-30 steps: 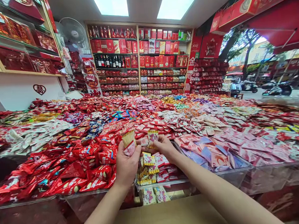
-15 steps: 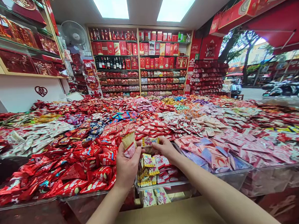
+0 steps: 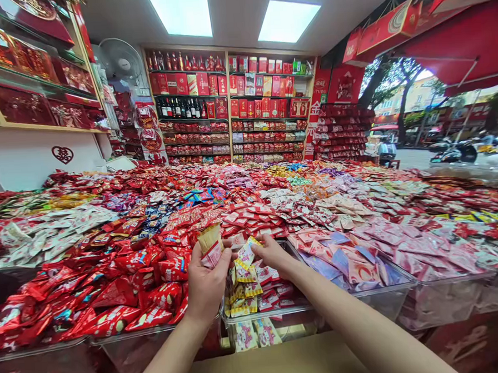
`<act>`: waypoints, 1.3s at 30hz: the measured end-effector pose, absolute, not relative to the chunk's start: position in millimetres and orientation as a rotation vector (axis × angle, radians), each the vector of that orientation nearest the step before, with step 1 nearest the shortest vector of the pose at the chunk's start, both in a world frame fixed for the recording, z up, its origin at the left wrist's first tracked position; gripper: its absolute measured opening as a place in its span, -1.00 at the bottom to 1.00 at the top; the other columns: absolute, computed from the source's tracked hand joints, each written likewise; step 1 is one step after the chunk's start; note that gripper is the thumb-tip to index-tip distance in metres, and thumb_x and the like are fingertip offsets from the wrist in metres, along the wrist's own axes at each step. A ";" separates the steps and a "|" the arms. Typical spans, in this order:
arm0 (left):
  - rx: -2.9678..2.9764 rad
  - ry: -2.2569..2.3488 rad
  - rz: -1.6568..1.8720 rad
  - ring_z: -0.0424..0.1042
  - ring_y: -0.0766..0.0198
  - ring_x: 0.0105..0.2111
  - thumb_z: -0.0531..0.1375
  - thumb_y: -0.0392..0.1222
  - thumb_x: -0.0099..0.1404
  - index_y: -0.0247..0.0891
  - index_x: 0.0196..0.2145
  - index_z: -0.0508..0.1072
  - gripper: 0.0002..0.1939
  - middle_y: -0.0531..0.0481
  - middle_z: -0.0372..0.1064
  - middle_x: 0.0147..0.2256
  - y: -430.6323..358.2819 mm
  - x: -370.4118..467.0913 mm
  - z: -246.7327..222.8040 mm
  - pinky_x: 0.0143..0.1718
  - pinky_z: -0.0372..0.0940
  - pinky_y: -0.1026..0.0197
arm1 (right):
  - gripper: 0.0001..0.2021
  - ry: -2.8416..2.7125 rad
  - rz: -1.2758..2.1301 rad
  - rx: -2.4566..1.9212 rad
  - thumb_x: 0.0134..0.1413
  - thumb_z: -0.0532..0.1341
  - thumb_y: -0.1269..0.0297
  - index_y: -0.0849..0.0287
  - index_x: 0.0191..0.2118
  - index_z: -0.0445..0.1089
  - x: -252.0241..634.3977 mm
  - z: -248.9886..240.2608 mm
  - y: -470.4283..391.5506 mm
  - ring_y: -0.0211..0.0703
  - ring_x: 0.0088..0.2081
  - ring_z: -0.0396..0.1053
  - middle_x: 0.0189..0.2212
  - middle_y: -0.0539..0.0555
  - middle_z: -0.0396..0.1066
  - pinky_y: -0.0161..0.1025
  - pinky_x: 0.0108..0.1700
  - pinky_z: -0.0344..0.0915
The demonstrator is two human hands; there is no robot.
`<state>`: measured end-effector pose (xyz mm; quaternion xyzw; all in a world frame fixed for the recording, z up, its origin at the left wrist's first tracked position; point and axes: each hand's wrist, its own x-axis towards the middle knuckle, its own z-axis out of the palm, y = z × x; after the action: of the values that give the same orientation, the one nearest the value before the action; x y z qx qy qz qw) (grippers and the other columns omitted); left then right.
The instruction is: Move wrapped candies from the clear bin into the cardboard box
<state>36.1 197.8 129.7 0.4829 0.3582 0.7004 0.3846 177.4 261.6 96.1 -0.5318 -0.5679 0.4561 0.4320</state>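
My left hand (image 3: 207, 286) is closed round a small stack of packets (image 3: 211, 245), tan on top with a pink-and-white label facing up. Between the fingertips of my right hand (image 3: 273, 255) is one yellow-and-white packet (image 3: 247, 253), tilted, its lower end close to other yellow packets. Below both hands, a clear bin (image 3: 272, 314) holds yellow cartoon packets (image 3: 243, 305) on its left side and pink-and-red packets (image 3: 277, 291) on its right.
Red packets (image 3: 116, 293) fill bins at the left, and pink and lilac packets (image 3: 347, 259) fill those at the right. A cardboard box (image 3: 279, 363) lies at the near edge. Shelves of bottles and red boxes (image 3: 202, 83) stand behind.
The packet in my right hand has turned from level to a steep tilt and sits slightly lower. My left hand still holds its stack. The view has shifted slightly.
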 end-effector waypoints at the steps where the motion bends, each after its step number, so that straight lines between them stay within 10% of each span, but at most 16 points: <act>1: 1.226 0.910 1.787 0.42 0.35 -0.52 0.24 -0.24 0.01 -0.23 -0.32 0.34 -0.77 0.08 0.41 -0.42 197.8 36.1 129.7 -0.46 0.34 0.31 | -0.81 -1.432 1.135 -1.343 -0.06 0.11 0.30 0.16 -0.26 0.16 177.7 94.7 261.5 -0.34 -0.57 0.25 -0.52 -0.04 0.30 -0.45 -0.65 0.09; 14: 1.269 0.912 1.763 0.40 0.37 -0.51 0.22 -0.24 0.04 -0.21 -0.32 0.34 -0.80 0.09 0.40 -0.42 196.5 36.6 129.1 -0.49 0.30 0.35 | -0.79 -1.673 0.749 -1.635 -0.36 0.18 0.56 0.18 -0.47 0.26 182.5 78.0 272.3 -0.14 -0.39 0.28 -0.46 0.07 0.36 -0.27 -0.38 0.11; 22: 1.200 0.786 1.571 0.42 0.35 -0.56 0.16 -0.23 0.09 -0.17 -0.23 0.19 -0.73 0.05 0.41 -0.37 193.4 35.3 132.1 -0.57 0.28 0.32 | -0.93 -1.771 0.635 -1.514 -0.19 0.15 0.44 0.19 -0.58 0.24 177.9 86.4 268.2 -0.22 -0.46 0.23 -0.57 0.02 0.30 -0.28 -0.40 0.10; 28: 1.209 0.866 1.378 0.40 0.35 -0.60 0.14 -0.27 0.05 -0.20 -0.23 0.15 -0.69 0.08 0.40 -0.45 189.8 40.0 135.3 -0.60 0.25 0.33 | -0.65 -1.398 1.211 -0.767 -0.06 0.10 -0.03 0.18 -0.33 0.30 169.1 114.7 248.4 -0.29 -0.49 0.25 -0.46 0.02 0.33 -0.34 -0.48 0.15; 39: 1.158 0.869 1.335 0.41 0.36 -0.61 0.16 -0.06 0.08 -0.20 -0.15 0.23 -0.62 0.04 0.45 -0.48 199.1 40.7 132.1 -0.63 0.22 0.37 | -0.80 -1.022 1.505 -0.482 -0.25 0.33 0.25 0.16 -0.39 0.42 185.7 119.7 246.8 -0.40 -0.59 0.23 -0.51 -0.05 0.41 -0.39 -0.52 0.18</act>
<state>40.7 199.1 132.1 0.4898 0.3678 0.5647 0.5531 185.7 246.8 119.7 -0.2072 -0.4387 0.6462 0.5891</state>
